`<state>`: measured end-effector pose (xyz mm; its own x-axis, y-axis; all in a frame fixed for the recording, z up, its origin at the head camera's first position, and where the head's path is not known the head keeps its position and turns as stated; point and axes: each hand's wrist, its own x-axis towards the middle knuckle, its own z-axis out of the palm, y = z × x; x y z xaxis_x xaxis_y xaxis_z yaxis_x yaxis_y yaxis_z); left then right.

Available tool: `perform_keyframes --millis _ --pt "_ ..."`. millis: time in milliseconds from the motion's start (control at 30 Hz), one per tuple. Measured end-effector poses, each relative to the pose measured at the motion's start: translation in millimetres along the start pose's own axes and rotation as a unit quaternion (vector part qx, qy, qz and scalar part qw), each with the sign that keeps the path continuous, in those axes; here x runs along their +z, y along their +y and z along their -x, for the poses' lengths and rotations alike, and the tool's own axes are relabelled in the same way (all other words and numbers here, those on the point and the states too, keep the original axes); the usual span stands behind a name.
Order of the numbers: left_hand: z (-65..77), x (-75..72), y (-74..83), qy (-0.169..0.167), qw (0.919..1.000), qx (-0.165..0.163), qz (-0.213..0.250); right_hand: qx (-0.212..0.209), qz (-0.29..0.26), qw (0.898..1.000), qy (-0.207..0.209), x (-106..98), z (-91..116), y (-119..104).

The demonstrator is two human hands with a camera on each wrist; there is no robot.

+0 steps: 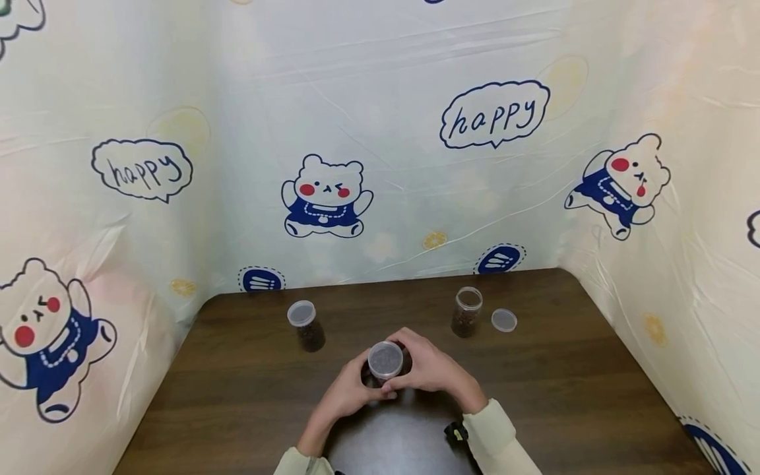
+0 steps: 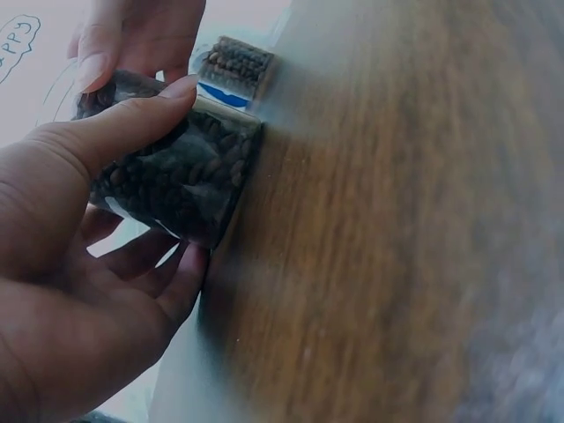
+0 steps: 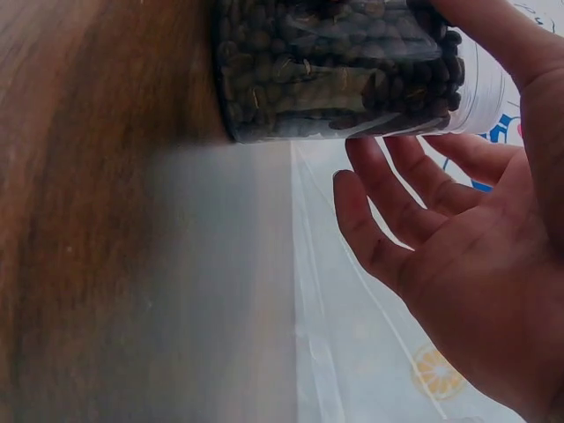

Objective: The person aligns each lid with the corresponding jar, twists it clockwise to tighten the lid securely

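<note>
A clear jar of dark coffee beans (image 1: 385, 359) with a translucent lid stands upright on the brown table, between both hands. My left hand (image 1: 349, 390) curls round its left side; in the left wrist view the thumb (image 2: 132, 123) lies across the jar's wall. From the right, my right hand (image 1: 432, 366) holds the jar near its top, thumb in front and fingers behind. The right wrist view shows beans packed up to the jar's pale neck (image 3: 480, 84). Part of the jar is hidden by the fingers.
A lidded jar of dark contents (image 1: 305, 326) stands at the back left. Towards the back right is a jar without a lid (image 1: 467, 312), partly filled, and a loose translucent lid (image 1: 504, 320) lies beside it. A printed cloth (image 1: 392, 198) encloses the table (image 1: 249, 396).
</note>
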<state>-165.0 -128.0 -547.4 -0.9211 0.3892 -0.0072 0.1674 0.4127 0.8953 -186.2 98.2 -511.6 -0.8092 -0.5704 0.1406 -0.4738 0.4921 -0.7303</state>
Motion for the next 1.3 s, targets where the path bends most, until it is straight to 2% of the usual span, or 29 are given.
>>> perform_keyframes --millis 133,333,533,700,867,1000,1300 --pt "-0.7 0.4 0.0 0.008 0.9999 -0.004 -0.007 0.0 0.002 1.0 0.002 -1.1 -0.9 -0.1" --pt "-0.7 0.1 0.4 0.017 0.9994 -0.027 -0.012 -0.001 0.0 1.0 0.005 -0.9 -1.7 -0.2" --pt "-1.0 -1.0 -0.6 0.016 0.9997 -0.011 -0.018 -0.015 0.003 1.0 0.015 -0.4 -2.7 -0.3" --pt "-0.9 -0.1 -1.6 0.013 0.9995 -0.002 -0.028 -0.004 0.003 1.0 0.017 0.4 -2.4 1.2" --pt "-2.2 0.0 -0.1 0.01 0.9999 -0.002 -0.013 -0.004 0.0 1.0 0.02 -0.3 -2.5 3.1" --pt "-5.9 -0.9 2.4 0.011 0.9999 0.011 -0.003 -0.003 -0.004 1.0 0.03 -3.8 -3.1 3.8" --pt "-6.5 -2.1 8.5 0.02 0.9993 0.018 -0.024 0.006 -0.005 0.999 0.046 -6.7 3.0 3.2"
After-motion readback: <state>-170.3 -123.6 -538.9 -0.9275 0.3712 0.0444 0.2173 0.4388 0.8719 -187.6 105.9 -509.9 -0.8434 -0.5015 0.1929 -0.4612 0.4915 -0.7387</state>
